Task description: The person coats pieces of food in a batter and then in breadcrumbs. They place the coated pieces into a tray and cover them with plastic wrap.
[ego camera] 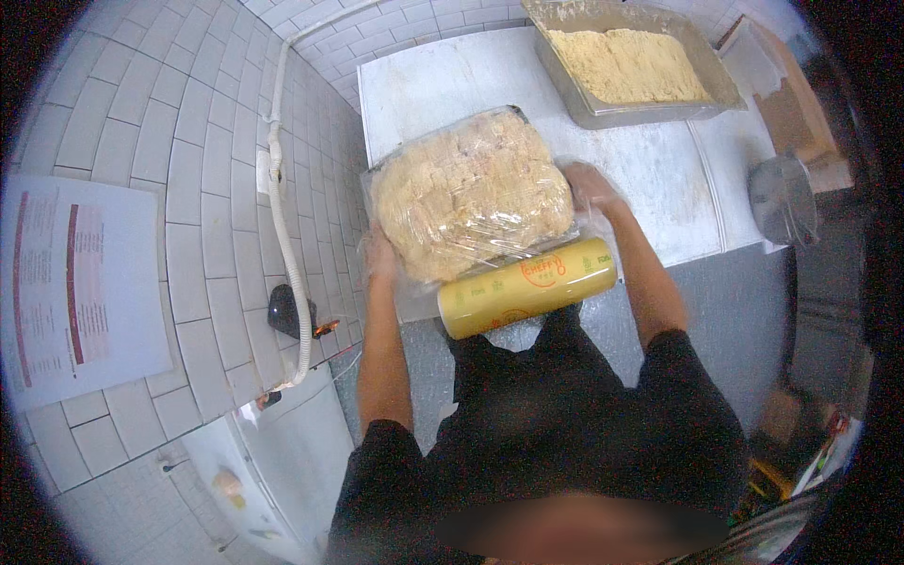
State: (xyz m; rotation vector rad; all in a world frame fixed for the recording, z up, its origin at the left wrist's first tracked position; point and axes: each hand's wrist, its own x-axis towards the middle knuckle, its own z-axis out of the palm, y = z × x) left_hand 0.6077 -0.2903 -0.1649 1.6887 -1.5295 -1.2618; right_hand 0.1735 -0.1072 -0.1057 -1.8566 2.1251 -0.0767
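A tray of pale, flour-coated food (pixel 473 191) lies before me under shiny clear plastic wrap. Only a dark corner of the tray itself shows. My left hand (pixel 379 254) grips its near left side, over the film. At the right side, my right hand (pixel 592 187) holds the wrapped edge, its fingers partly hidden. Both hands seem to be in thin clear gloves. A yellow roll of cling film (pixel 528 288) lies between my forearms, close to my body, its film running up to the tray.
A deep metal pan of yellowish flour or crumbs (pixel 565 99) stands at the back right of the white worktop (pixel 438 78). Beside it are a cardboard box (pixel 801 106) and a clear round container (pixel 782 198). A tiled wall (pixel 212 141) with a white conduit (pixel 279 205) borders the left.
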